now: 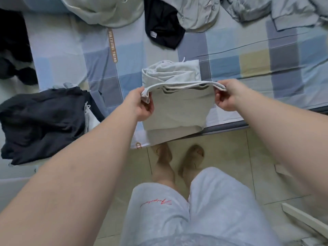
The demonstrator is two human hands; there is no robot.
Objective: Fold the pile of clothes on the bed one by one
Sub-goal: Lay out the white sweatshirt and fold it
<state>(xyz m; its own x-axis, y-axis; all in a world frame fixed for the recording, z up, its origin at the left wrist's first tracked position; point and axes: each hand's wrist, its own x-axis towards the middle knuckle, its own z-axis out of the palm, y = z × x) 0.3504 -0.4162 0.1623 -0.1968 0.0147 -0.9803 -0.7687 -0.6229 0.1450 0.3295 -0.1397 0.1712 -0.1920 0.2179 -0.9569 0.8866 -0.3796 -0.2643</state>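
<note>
A pale grey-green garment [177, 107] hangs folded over itself near the bed's front edge, its far part bunched on the sheet. My left hand [140, 103] pinches its left corner and my right hand [227, 96] pinches its right corner, holding the top fold level above the checked bedsheet [248, 64]. At the far edge of the bed lies the unfolded pile: a light green garment [99, 11], a black garment [163, 27] and grey garments [257, 9].
A stack of dark folded clothes [44, 119] sits at the left on the bed. More black cloth [14, 50] lies at the far left. Below the bed edge is a tiled floor [230, 157] with my feet; a white frame [305, 221] stands at lower right.
</note>
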